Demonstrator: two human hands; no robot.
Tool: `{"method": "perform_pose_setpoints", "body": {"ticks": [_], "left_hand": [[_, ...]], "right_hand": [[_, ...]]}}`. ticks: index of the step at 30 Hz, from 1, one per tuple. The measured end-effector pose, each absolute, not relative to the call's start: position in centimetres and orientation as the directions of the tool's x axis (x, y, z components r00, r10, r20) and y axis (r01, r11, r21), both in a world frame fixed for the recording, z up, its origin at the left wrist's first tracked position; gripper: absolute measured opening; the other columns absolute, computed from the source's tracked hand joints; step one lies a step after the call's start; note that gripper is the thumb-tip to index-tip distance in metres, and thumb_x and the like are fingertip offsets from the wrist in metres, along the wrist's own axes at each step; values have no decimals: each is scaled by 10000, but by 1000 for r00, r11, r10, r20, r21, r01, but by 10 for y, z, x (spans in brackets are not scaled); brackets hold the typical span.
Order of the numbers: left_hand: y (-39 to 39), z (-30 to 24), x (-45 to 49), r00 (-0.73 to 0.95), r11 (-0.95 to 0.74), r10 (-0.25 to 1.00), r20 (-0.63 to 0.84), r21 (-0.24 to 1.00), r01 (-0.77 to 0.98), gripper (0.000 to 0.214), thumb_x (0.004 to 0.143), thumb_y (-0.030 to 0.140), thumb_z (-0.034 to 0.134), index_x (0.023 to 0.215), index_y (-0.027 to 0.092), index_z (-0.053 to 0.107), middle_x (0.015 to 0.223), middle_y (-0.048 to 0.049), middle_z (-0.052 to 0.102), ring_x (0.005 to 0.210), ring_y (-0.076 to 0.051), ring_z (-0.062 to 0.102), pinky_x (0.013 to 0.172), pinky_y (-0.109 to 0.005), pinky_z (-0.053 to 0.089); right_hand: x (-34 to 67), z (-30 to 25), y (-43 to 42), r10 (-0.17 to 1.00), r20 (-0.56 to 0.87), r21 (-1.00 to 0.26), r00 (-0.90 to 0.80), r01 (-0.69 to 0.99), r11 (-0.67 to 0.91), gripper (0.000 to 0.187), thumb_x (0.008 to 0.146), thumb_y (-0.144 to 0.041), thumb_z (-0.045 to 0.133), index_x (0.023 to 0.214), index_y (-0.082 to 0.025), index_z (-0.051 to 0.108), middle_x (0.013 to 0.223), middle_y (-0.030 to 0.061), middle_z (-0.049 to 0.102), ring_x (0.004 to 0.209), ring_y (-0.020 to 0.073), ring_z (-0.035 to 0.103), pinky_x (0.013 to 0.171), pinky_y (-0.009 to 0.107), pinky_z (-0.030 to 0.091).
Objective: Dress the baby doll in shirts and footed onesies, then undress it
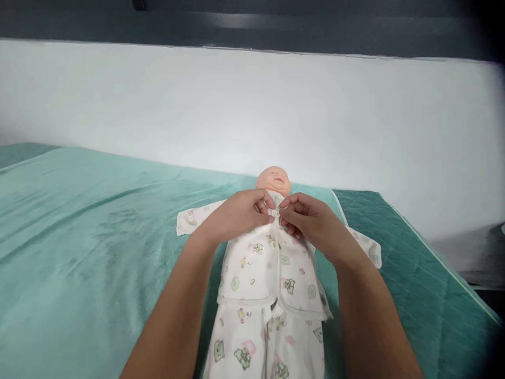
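A baby doll (275,179) lies on its back on a teal blanket (98,237), head pointing away from me. It wears a white shirt (272,263) and trousers (256,347) printed with small green bears. My left hand (239,213) and my right hand (311,221) meet at the doll's collar, just under its chin. Both pinch the shirt's front edges together around a small button (277,212). The shirt's sleeves spread out to either side.
The blanket covers a bed with a quilted teal edge (414,273) on the right. A white wall (252,105) rises behind it, with a dark band above. The bed drops off at the right.
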State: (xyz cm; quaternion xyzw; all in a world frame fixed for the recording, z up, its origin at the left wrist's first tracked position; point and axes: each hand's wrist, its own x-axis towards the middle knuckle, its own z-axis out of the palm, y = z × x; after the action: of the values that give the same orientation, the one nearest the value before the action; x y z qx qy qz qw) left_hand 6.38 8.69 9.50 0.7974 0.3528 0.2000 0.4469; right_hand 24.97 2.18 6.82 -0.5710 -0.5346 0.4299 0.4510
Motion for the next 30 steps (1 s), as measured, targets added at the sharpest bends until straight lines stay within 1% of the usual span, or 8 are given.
{"method": "perform_pose_setpoints", "body": {"ticks": [3,6,10,19,22,24,27,30], "left_hand": [[85,99,60,685,-404,729,3,810,426,138,815,314,581,910,238,647,797,12,596,673,-124,523,567,-239,374],[83,102,57,719,-433,694,-45,772,466,161,837,344,550,802,225,653,711,15,569,613,-121,469,519,-249,319],[80,104,54,759,-448,643,-102,754,481,174,830,343,553,771,223,665,723,2,604,623,-133,484,513,-258,292],[76,109,53,748,-488,662,-35,737,467,182,843,334,532,782,232,669,689,2,575,609,-137,463,521,-259,300],[73,112,52,760,-494,648,-54,730,472,205,847,332,524,759,229,678,720,-7,619,614,-139,487,522,-261,308],[70,115,51,785,-498,612,-90,728,472,201,837,341,542,748,228,683,744,-10,645,617,-138,510,519,-260,315],[65,118,52,815,-491,564,-135,739,462,172,814,350,578,741,226,673,748,-4,652,620,-135,531,516,-255,329],[64,117,53,814,-482,562,-147,742,466,130,783,319,595,713,225,651,712,4,629,599,-128,506,502,-254,319]], "right_hand": [[249,72,19,995,11,-956,99,294,-19,144,851,-376,594,885,-237,602,732,1,657,601,134,546,537,266,421],[249,77,14,984,35,-895,176,444,-47,157,854,-385,575,817,-238,614,691,-8,639,574,132,529,515,265,390],[247,81,11,979,44,-815,200,575,-81,166,839,-382,567,779,-241,629,639,-13,593,541,131,484,469,260,327],[245,78,15,985,16,-817,174,569,-88,134,818,-333,546,793,-247,644,622,-15,541,526,129,441,462,258,294],[246,82,12,986,16,-802,168,591,-87,142,834,-339,539,787,-257,645,600,-24,517,519,126,423,458,261,279],[247,87,7,984,20,-770,178,631,-98,179,851,-379,543,757,-255,630,601,-22,520,521,126,415,452,266,273],[247,97,-6,986,13,-690,165,715,-111,325,857,-481,560,650,-231,563,584,-13,499,501,117,368,431,276,238],[242,103,-19,997,-68,-614,30,787,-66,390,828,-527,603,599,-221,526,562,-7,486,479,110,347,420,286,198]]}}
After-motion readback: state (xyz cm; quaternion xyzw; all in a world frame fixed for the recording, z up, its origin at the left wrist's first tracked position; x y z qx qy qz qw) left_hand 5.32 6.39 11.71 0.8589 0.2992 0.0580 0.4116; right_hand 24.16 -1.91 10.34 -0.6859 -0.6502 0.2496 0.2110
